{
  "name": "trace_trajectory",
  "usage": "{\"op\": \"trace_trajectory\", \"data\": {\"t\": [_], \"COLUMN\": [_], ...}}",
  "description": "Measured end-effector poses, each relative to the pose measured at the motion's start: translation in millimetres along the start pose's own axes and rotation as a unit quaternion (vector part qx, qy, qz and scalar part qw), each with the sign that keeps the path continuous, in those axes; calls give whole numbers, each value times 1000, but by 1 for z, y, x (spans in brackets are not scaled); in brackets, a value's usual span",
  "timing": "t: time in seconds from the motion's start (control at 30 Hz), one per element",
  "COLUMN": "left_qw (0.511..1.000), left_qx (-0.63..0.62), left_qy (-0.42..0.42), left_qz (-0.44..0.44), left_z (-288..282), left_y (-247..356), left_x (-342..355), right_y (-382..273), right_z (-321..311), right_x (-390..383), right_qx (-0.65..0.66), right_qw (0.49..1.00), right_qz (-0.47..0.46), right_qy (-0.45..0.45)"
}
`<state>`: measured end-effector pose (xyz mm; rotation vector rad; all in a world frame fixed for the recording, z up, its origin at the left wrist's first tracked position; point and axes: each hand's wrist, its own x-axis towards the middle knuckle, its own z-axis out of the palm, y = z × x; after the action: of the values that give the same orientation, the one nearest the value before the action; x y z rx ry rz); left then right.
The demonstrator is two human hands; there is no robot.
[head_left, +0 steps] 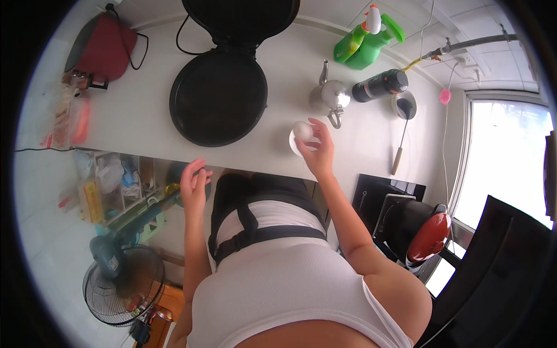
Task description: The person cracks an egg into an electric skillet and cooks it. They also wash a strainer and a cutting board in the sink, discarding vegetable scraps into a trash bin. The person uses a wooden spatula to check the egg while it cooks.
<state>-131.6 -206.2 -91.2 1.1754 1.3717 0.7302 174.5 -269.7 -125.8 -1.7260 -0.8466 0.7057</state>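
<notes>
My right hand [317,152] reaches over the white counter, its thumb and fingers closed around a whitish egg [301,130]. The egg is at the rim of a small white bowl [294,145], which my fingers partly hide; whether the two touch I cannot tell. My left hand [195,181] is at the counter's front edge with loosely bent fingers apart and nothing in them. Beyond it lies a round black electric griddle [219,97] with its lid [241,17] raised. A silvery metal pot with a long spout [329,96] stands just behind the bowl.
Green spray bottles [366,46], a dark bottle [380,86] and a wooden-handled ladle [397,159] are at the back right. A dark red appliance [110,49] sits far left. Below are a fan [123,284], left, and a black-and-red pot [426,235], right.
</notes>
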Motion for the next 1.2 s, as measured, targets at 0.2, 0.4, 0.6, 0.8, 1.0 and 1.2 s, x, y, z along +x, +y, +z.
{"op": "trace_trajectory", "data": {"t": [0.2, 0.4, 0.6, 0.8, 1.0, 1.2], "left_qw": [997, 986, 987, 992, 992, 992], "left_qx": [19, 130, 140, 86, 112, 87], "left_qy": [-68, -95, -59, -29, -29, -39], "left_qz": [-8, 50, 52, 82, 53, 77], "left_z": [10, 15, -5, -27, -35, -35], "left_y": [-22, -1, 1, -12, -10, -10], "left_x": [25, 55, 58, 59, 61, 67], "right_y": [3, -18, 9, 13, 13, 18], "right_z": [-11, 55, 92, 100, 105, 106], "right_x": [16, 31, 36, 34, 34, 33], "right_qx": [-115, -145, -266, -290, -289, -276], "right_qw": [991, 972, 928, 923, 922, 930], "right_qz": [-63, -179, -242, -230, -239, -228], "right_qy": [23, -39, -95, -105, -94, -85]}}
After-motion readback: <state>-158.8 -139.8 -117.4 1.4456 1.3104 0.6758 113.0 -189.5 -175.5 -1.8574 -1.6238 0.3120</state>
